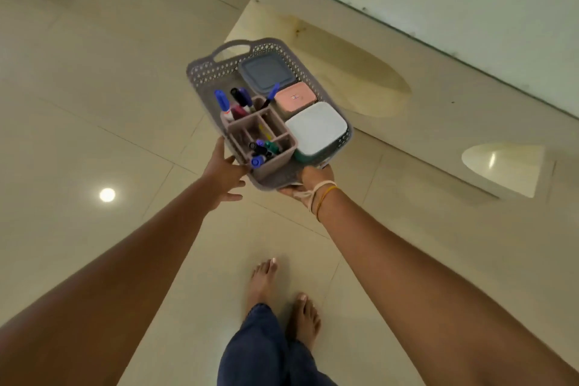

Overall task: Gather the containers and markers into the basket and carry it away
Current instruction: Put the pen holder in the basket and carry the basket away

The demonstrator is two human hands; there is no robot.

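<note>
Grey perforated basket (206,72) is held up in the air in front of the person, above the tiled floor (94,103), tilted a bit, w/ its cut-out handle on the far end. Inside the basket, along its right side, three lidded containers sit in a row touching each other: dark blue-lidded container (266,75) farthest, pink container (294,100) in the middle, white-lidded container (316,130) nearest. Left of them, still in the basket, a mauve divided organizer (275,163) stands w/ markers (261,150) sticking up from its near compartment; more markers, blue and dark caps, stand in the far one. One blue marker leans between organizer & pink container.

Right hand (313,182) grips the basket's near edge, thumb on top of the rim, fingers curled underneath; threads & an orange band on the wrist. Left hand (224,175) is at the basket's near left corner, fingers loosely spread, touching the side rather than closed around it.

Below the basket: bare feet (282,298) and dark blue trouser legs on the floor. Beyond the basket's far right, a pale wall base w/ yellowish stains.
</note>
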